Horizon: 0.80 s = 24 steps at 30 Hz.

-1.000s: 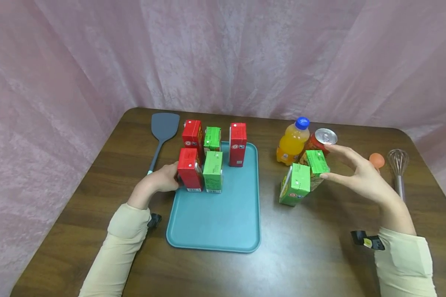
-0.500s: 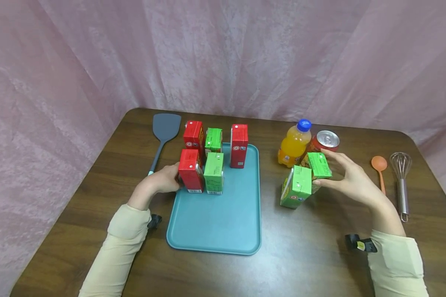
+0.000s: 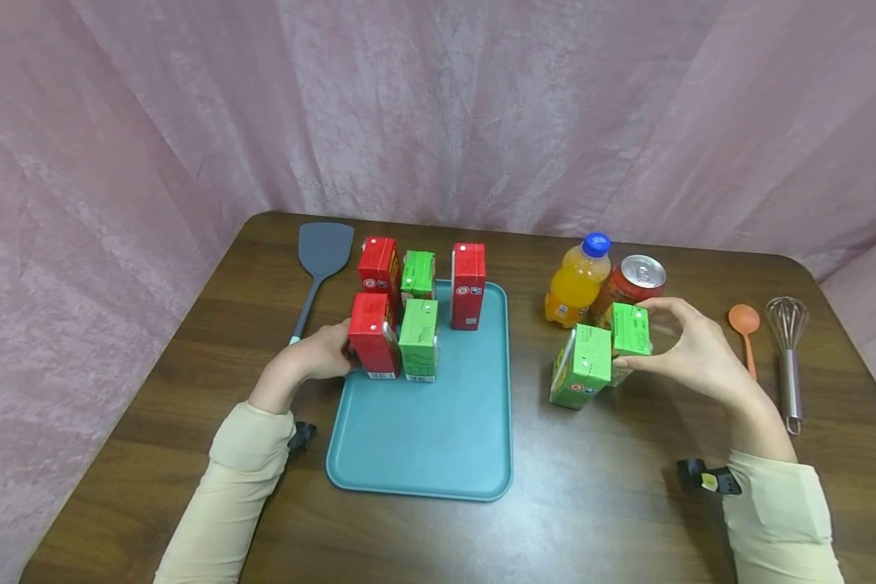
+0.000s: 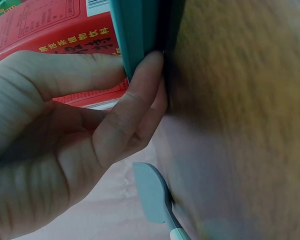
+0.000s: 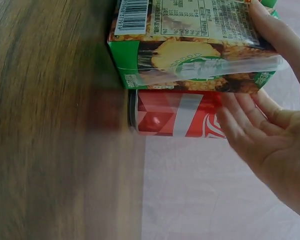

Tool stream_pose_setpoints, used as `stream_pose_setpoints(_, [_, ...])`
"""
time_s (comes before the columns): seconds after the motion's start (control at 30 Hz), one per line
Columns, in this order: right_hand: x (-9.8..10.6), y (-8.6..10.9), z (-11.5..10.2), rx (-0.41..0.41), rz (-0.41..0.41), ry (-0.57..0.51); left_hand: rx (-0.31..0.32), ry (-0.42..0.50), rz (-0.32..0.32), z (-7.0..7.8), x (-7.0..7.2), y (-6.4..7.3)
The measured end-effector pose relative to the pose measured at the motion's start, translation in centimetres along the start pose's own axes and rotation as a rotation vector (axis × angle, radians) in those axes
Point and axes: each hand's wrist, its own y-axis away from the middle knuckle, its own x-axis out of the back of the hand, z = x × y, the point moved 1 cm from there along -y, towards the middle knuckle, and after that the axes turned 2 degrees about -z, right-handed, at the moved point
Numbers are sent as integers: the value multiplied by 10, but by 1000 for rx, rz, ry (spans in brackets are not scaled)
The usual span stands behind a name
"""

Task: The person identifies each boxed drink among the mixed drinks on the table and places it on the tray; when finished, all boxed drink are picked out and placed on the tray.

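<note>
My left hand [image 3: 319, 354] pinches the left rim of the teal tray [image 3: 423, 438], thumb above and fingers beneath in the left wrist view. Close by it stands a red drink carton [image 3: 371, 324], with a light green carton [image 3: 419, 337] beside that one. On the right, my right hand [image 3: 701, 353] holds a green-topped pineapple drink carton [image 5: 190, 60] between thumb and fingers, the fingers partly hidden behind it. A green carton [image 3: 582, 365] stands just left of the held one. Behind it is a red soda can [image 3: 631, 280].
At the tray's far end stand two more red cartons [image 3: 468, 284] and a green carton [image 3: 418, 272]. An orange drink bottle [image 3: 577, 284] is beside the can. A grey spatula [image 3: 324, 247] lies left; an orange spoon [image 3: 745, 320] and a whisk [image 3: 788, 349] lie right.
My right hand has come in from the right and closed on the pineapple drink carton, which has turned slightly and shifted a little toward me. The left hand stays on the tray rim.
</note>
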Motion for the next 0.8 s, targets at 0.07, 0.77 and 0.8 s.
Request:
stream_pose_setpoints(0.07, [1,1,-1,-12,-4,-19,3,2,-2,-1,0,0])
stream_pose_setpoints(0.77, [49,32,-30,72,275,-243,1,-1,-13,0,-1,1])
stream_pose_setpoints(0.8, [51,31,-34,83,285,-287,-2,-5,-9,0,-1,1])
